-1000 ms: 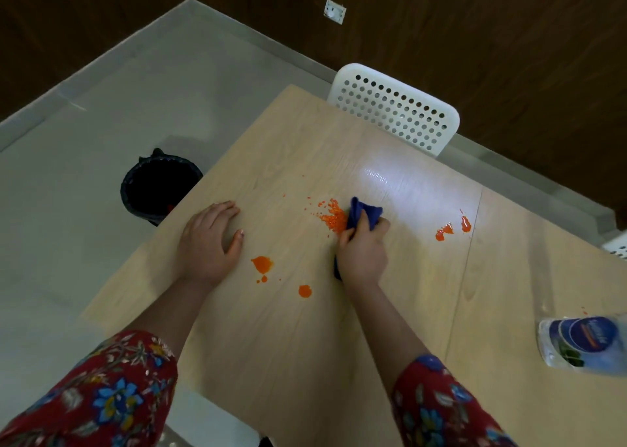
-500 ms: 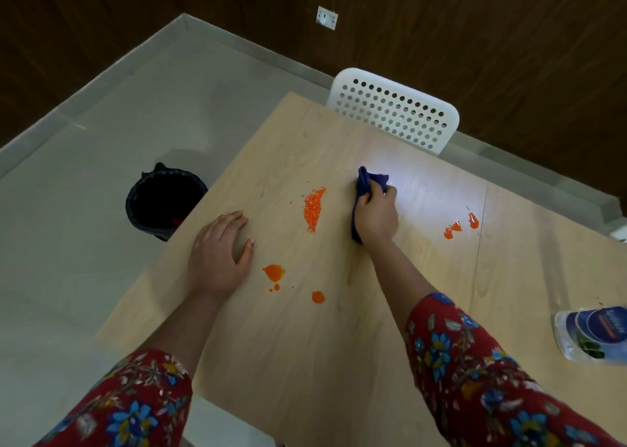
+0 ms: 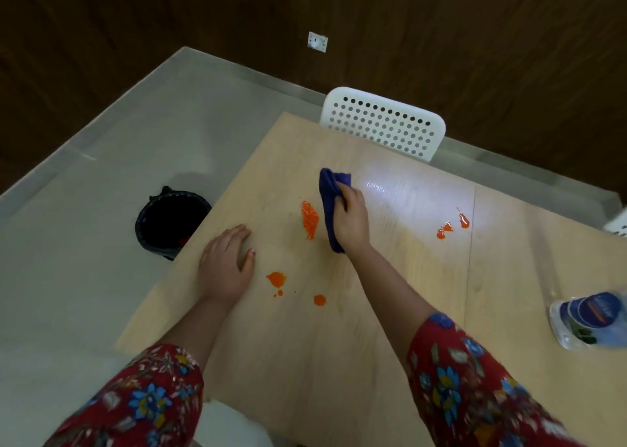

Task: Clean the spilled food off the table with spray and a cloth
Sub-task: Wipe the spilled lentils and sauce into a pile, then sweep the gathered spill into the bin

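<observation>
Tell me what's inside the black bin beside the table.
The black bin looks dark inside, with a faint reddish bit near the table edge. The table covers part of it.

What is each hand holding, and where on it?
The right hand grips the blue cloth around its middle, both ends sticking out; the left hand holds nothing, resting flat on the table.

The surface (image 3: 373,344) is light beige wood grain. The cloth (image 3: 327,192) is plain dark blue. The spilled food (image 3: 309,219) is bright orange. The sleeves (image 3: 475,395) are red with a blue, yellow and white floral print. The chair (image 3: 383,124) is white with rows of round holes. The bin (image 3: 169,219) is black. The bottle (image 3: 590,317) is clear with a blue label. The wall (image 3: 475,39) is dark brown. The floor (image 3: 84,243) is grey.
</observation>
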Demonstrator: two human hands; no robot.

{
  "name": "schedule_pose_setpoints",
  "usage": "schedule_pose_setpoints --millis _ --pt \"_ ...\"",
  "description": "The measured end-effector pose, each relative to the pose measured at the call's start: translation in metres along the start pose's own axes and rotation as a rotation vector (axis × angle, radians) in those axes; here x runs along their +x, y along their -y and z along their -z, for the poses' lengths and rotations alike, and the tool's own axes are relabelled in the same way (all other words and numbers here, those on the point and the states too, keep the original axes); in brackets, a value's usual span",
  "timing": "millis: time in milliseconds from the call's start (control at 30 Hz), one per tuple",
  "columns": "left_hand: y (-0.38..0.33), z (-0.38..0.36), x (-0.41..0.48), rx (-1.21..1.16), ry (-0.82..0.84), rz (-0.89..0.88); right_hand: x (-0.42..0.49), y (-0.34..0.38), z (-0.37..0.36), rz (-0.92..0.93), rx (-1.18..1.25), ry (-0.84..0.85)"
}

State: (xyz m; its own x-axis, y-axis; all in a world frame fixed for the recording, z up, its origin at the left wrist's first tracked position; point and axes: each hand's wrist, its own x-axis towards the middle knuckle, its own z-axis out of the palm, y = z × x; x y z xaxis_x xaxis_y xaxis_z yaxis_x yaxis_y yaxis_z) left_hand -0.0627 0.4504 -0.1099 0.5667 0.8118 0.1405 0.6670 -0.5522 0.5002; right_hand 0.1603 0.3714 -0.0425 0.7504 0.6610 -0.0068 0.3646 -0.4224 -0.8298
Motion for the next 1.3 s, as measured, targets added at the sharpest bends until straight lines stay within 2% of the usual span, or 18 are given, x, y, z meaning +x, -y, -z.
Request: schedule_pose_setpoints --millis 100,167,300,400,600,800,1033,1300 --pt "-0.005 0.007 -0.003 -0.077 0.023 0.038 -0.049 0.021 0.028 -0.374 0.553 0.07" --pt "-0.008 0.017 -0.005 -0.172 0.018 0.044 -0.086 0.034 0.044 -0.525 0.79 0.095" --pt "-0.03 0.051 -0.021 -0.508 0.002 0.074 -0.151 0.047 0.055 -0.719 1.193 0.085" --pt "-0.044 0.087 -0.056 -0.738 0.018 0.014 -0.21 0.067 0.058 -0.712 1.38 0.078" --pt "-0.047 0.154 -0.115 -1.002 0.127 0.022 -0.299 0.112 0.051 -0.639 1.483 0.089" --pt "-0.02 0.204 -0.136 -1.076 0.186 0.125 -0.34 0.15 0.015 -0.649 1.623 0.184" --pt "0.062 0.227 -0.09 -1.021 0.218 0.245 -0.31 0.181 -0.066 -0.709 1.608 0.132" --pt "0.218 0.266 0.015 -0.922 0.228 0.345 -0.217 0.22 -0.215 -0.851 1.502 0.128"
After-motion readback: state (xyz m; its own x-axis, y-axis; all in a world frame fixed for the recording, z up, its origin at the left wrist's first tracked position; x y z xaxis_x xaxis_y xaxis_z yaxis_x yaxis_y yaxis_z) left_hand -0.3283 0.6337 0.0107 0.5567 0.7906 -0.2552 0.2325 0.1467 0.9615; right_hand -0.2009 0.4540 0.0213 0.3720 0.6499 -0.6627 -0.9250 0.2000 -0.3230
